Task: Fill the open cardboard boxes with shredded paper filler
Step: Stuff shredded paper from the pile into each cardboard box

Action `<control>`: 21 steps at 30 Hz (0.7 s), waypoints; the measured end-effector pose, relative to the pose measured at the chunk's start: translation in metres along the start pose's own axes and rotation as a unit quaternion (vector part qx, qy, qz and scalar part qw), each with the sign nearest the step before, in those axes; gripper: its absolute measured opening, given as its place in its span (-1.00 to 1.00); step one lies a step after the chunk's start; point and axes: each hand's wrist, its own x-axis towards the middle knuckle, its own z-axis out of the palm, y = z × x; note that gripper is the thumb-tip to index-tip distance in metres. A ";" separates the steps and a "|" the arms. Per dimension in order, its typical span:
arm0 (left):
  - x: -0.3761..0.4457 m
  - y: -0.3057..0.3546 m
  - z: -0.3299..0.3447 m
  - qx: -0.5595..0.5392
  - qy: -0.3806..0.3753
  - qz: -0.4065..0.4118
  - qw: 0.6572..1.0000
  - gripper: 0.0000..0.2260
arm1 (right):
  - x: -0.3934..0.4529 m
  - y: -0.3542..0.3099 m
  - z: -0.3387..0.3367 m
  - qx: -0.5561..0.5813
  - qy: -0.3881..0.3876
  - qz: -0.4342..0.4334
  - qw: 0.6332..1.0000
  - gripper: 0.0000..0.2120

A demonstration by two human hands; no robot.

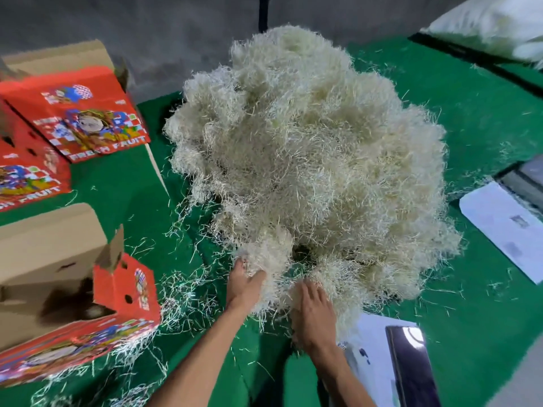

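Gathering step: left hand [245,284] fingers clamp a filler [305,160] clump (right hand [314,315] fingers buried, unclear), next carry to the nearest box [63,289].

— What is seen of the person's body?

— Only two forearms and two hands are shown, entering from the lower edge of the head view. The left hand [246,284] and the right hand [314,314] are both bare; no gloves are worn.

— Are sleeves to be made out?

— None are visible. Both forearms are uncovered as far as the bottom edge of the picture, so whatever is worn higher up cannot be told.

— Is anything worn at the wrists or on the fingers?

— No watch, band or ring can be seen on the parts in view, though some fingertips are hidden and the picture is slightly blurred
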 end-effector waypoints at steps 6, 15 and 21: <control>-0.037 0.009 -0.080 -0.163 0.015 -0.012 0.986 -0.25 | -0.004 -0.043 -0.028 0.044 0.060 -0.058 0.996 -0.45; -0.092 0.054 -0.162 -0.277 0.003 0.073 0.958 -0.38 | -0.032 -0.159 -0.085 0.133 0.224 -0.103 0.960 -0.54; -0.126 0.082 -0.225 -0.342 0.015 0.126 0.931 -0.44 | -0.041 -0.213 -0.131 -0.006 0.156 -0.056 0.986 -0.60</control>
